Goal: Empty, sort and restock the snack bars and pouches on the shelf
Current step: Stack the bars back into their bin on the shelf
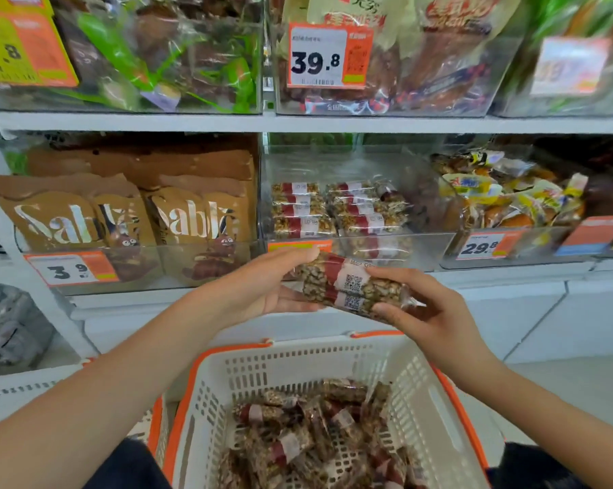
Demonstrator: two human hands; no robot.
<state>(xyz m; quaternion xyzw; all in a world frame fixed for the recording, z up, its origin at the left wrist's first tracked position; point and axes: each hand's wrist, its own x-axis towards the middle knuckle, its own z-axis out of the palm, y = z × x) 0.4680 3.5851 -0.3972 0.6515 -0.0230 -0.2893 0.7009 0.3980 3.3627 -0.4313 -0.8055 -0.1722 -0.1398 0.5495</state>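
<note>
Both my hands hold a small stack of nut snack bars [351,284] in clear wrappers with red and white labels, in front of the middle shelf. My left hand [262,287] grips the stack's left end, thumb on top. My right hand [425,312] pinches its right end. Behind them a clear shelf bin [397,241] holds two neat piles of the same bars [337,210]. Below my hands stands a white basket with orange rim [421,393], with several loose bars [319,439] heaped in its bottom.
Brown "Sablé" pouches [128,220] fill the bin to the left, and yellow-wrapped snacks [502,195] the bin to the right. The upper shelf [298,122] carries more clear bins of packets. A second white basket [22,397] shows at lower left.
</note>
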